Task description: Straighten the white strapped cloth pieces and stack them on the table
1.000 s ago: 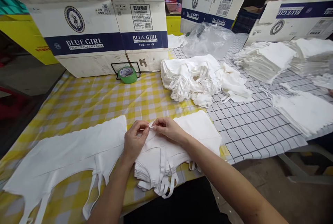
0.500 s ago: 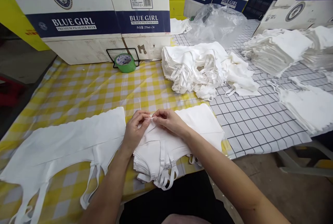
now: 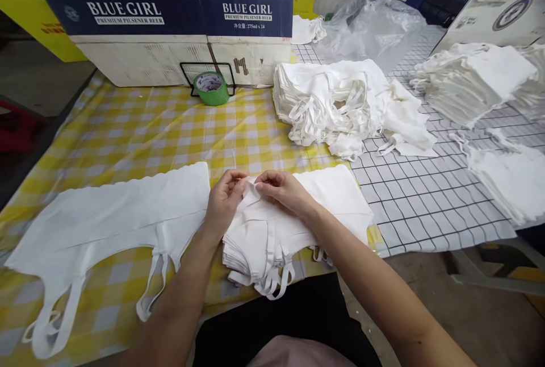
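A stack of white strappy bra tops (image 3: 251, 230) lies in front of me at the table's near edge, its straps hanging toward my lap. My left hand (image 3: 227, 196) pinches the upper edge of the top garment between thumb and fingers. Close beside it, my right hand (image 3: 283, 191) pinches the same edge, with a small raised fold of cloth between the two hands. Another white bra top (image 3: 128, 208) is spread flat at the left, its scalloped edge away from me and its straps toward me.
A large beer carton (image 3: 170, 60) stands at the back left, with green tape (image 3: 212, 90) on a black wire holder before it. A pile of white garments (image 3: 327, 100) sits behind my hands. Further right are a clear plastic bag (image 3: 374, 26) and more white stacks (image 3: 477, 80).
The camera view has tilted down a little. My hands have stayed at the garment's edge, and the fold of cloth between them now stands up more.
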`<state>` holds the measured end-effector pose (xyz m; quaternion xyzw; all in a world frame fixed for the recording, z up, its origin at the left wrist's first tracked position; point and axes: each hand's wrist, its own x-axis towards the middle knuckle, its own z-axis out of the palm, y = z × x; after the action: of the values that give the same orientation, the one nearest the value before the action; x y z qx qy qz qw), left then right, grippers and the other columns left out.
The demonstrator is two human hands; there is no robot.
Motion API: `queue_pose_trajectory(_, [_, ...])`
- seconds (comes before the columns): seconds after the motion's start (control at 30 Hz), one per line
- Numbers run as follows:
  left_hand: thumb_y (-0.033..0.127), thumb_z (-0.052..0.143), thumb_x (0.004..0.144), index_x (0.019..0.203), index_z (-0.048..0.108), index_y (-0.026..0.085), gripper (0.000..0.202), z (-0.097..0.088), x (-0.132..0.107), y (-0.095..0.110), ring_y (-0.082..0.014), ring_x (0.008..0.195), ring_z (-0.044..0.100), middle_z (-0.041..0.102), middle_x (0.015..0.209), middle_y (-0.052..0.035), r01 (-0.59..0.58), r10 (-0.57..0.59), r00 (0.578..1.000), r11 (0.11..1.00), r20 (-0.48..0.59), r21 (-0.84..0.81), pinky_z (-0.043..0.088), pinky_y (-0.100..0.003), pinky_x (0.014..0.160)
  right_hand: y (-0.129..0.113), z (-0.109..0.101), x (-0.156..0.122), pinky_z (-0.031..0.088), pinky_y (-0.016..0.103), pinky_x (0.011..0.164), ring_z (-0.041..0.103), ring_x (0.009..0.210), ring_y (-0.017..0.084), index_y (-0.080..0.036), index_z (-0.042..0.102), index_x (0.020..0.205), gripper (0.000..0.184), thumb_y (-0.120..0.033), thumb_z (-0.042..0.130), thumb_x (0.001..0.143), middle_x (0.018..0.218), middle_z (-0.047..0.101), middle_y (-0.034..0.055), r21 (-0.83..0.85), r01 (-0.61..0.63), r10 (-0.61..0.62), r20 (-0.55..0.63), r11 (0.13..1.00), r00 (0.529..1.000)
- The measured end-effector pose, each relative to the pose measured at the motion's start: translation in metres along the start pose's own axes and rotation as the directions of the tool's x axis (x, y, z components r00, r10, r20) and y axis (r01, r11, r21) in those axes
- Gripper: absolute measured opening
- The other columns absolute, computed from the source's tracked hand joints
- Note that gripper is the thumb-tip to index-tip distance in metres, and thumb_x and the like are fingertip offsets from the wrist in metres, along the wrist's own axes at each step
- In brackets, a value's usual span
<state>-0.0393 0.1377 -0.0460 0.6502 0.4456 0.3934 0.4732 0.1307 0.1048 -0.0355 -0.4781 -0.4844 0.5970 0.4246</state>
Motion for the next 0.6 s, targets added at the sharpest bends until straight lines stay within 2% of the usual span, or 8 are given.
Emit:
queue_pose_trajectory(0.07, [0.033,0.054,0.084,0.096,0.054,0.022,0.016,0.0005,-0.0018,0.0007,-0.0107,0.066,0.050,0.055,0.078,0.0027,0.007,-0.007,0.999,1.000,-0.047,0.008,0.041,-0.022,0.063,0.0008,-0.0004,0.0007,0.023,0.019,0.042,0.034,0.047,0.007,-0.018,0.060,0.085,0.021,-0.038,0.060,0.078,0.055,0.043,-0.0058,0.047,0.004,-0.004,-0.008,0.999,1.000])
queue_pose_trajectory(0.13, [0.033,0.055,0.083,0.089,0.054,0.021,0.013,0.0000,-0.0030,0.0030,-0.0117,0.073,0.053,0.057,0.081,0.0017,-0.029,0.036,0.997,0.994,-0.067,0.106,0.042,-0.024,0.070,0.0015,-0.0013,0.0018,0.026,0.019,0.043,0.036,0.048,0.007,-0.018,0.060,0.085,0.022,-0.039,0.061,0.077,0.058,0.045,-0.0050,0.098,0.013,-0.009,-0.034,0.995,0.999])
queue_pose_trajectory(0.23, [0.033,0.057,0.082,0.077,0.054,0.020,0.014,-0.0021,-0.0038,0.0070,-0.0128,0.076,0.053,0.057,0.077,0.0021,-0.107,0.118,0.993,0.948,-0.017,0.300,0.041,-0.025,0.076,0.0011,-0.0035,0.0036,0.031,0.020,0.047,0.040,0.052,0.007,-0.018,0.061,0.085,0.023,-0.039,0.064,0.075,0.064,0.048,-0.0036,0.184,0.021,-0.008,-0.067,0.983,0.998])
queue_pose_trajectory(0.33, [0.035,0.060,0.079,0.072,0.054,0.020,0.018,-0.0035,-0.0036,0.0082,-0.0135,0.073,0.052,0.055,0.074,0.0019,-0.181,0.172,0.983,0.897,0.060,0.403,0.042,-0.027,0.075,-0.0004,-0.0058,0.0049,0.030,0.020,0.047,0.038,0.051,0.006,-0.018,0.060,0.083,0.024,-0.038,0.067,0.072,0.063,0.047,-0.0046,0.294,0.008,0.014,-0.075,0.956,0.997])
queue_pose_trajectory(0.43, [0.038,0.063,0.077,0.072,0.056,0.019,0.020,-0.0034,-0.0034,0.0069,-0.0141,0.072,0.053,0.055,0.074,0.0013,-0.208,0.181,0.978,0.879,0.103,0.428,0.043,-0.027,0.074,-0.0012,-0.0068,0.0057,0.029,0.020,0.047,0.037,0.050,0.006,-0.018,0.060,0.081,0.026,-0.039,0.070,0.069,0.062,0.047,-0.0050,0.355,-0.003,0.035,-0.085,0.935,0.996])
queue_pose_trajectory(0.6, [0.039,0.061,0.078,0.076,0.061,0.019,0.019,-0.0036,-0.0039,0.0064,-0.0150,0.074,0.055,0.059,0.076,-0.0004,-0.203,0.170,0.979,0.890,0.116,0.409,0.044,-0.027,0.074,-0.0006,-0.0049,0.0053,0.027,0.020,0.046,0.036,0.050,0.006,-0.017,0.063,0.083,0.028,-0.040,0.069,0.069,0.058,0.046,-0.0056,0.304,0.009,0.016,-0.080,0.953,0.997])
